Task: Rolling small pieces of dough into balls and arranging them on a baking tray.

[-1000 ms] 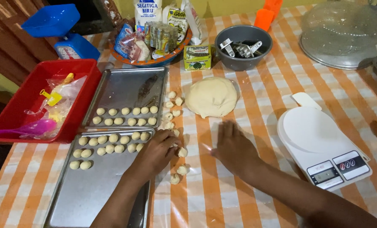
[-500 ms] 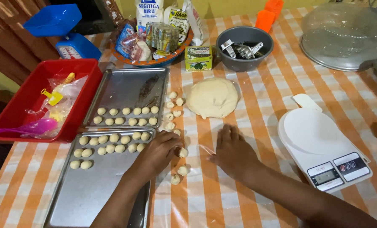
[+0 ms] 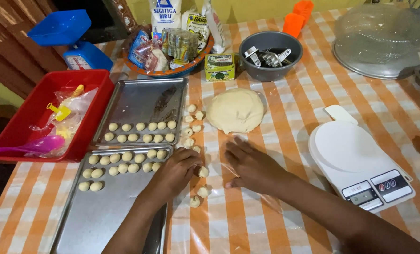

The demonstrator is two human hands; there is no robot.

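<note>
The left hand (image 3: 172,173) lies palm down at the edge of the nearer silver metal baking tray (image 3: 101,216), fingers curled loosely toward the small pale dough balls (image 3: 203,171) just beside its fingertips; whether the grip has closed on one I cannot tell. Since a second ago it has slid slightly toward those balls. The right hand (image 3: 252,164) rests flat and open on the orange-and-white checked surface (image 3: 285,113), holding nothing, much where it was before. Beyond both hands sits the large round mound of pale dough (image 3: 236,110), with more loose balls strung between it and the left fingertips. Rows of rolled balls (image 3: 125,162) fill the trays past the left hand. A white digital kitchen scale (image 3: 356,160) stands beyond the right forearm, unmoved.
</note>
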